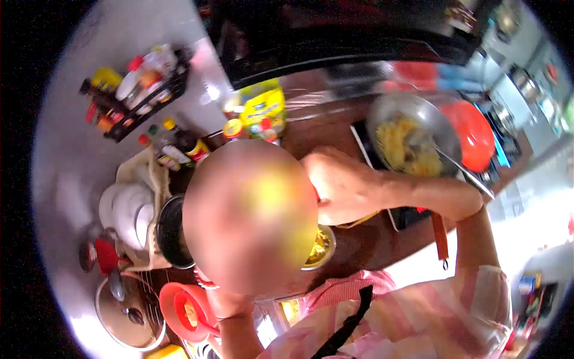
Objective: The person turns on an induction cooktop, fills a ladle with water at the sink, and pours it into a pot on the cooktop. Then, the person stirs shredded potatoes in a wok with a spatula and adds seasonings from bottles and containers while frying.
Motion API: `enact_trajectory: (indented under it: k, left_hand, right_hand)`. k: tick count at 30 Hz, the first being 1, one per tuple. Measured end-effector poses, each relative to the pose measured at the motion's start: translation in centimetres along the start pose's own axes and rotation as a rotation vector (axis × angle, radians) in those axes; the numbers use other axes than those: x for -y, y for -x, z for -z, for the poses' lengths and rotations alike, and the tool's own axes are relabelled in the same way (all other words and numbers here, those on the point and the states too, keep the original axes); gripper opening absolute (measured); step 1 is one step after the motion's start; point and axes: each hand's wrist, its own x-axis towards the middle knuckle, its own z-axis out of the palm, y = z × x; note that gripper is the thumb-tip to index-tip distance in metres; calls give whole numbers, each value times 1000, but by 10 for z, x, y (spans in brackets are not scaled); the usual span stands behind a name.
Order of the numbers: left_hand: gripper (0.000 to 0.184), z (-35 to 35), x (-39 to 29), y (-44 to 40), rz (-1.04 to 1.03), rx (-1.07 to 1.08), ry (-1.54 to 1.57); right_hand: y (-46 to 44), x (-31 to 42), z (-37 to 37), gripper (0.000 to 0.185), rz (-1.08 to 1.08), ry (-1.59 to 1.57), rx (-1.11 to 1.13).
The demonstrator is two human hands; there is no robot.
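Note:
A blurred patch covers the middle of the head view and hides most of what my hands do. My right hand [336, 184] reaches in from the right; its back and wrist show, while its fingers disappear in the blur. Only the wrist end of my left hand [232, 303] shows, below the patch. Something yellow lies between the hands, too smeared to name. Close beneath my right hand is a bowl [330, 254] with yellow shredded food [318, 246]. Beyond my right forearm stands a wok [382, 110] of yellowish food [397, 143], with a metal utensil [472, 178] resting in it.
A red bowl [475, 140] sits behind the wok, whose brown handle [440, 236] points toward me. A yellow pouch [264, 106] and sauce bottles [179, 146] line the back. To the left are a dark pot [173, 230], a glass lid [131, 326] and a red strainer [173, 305].

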Motion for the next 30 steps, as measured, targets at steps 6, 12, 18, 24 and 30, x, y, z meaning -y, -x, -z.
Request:
enact_trajectory:
  k: [6, 12, 18, 24, 30]
  left_hand:
    - [51, -30, -26, -40, 70, 118, 131]
    - [43, -89, -44, -85, -215, 273, 278]
    - [36, -131, -31, -100, -222, 261, 47]
    - [34, -159, -45, -101, -229, 264, -456]
    - [32, -187, -50, -113, -473, 196, -431]
  right_hand:
    - [63, 28, 60, 23, -130, 58, -65]
    - [115, 21, 100, 30, -193, 308, -269]
    - [150, 8, 123, 24, -302, 356, -289]
    - [166, -33, 117, 25, -268, 471, -395]
    - [181, -35, 126, 21, -498, 294, -263]
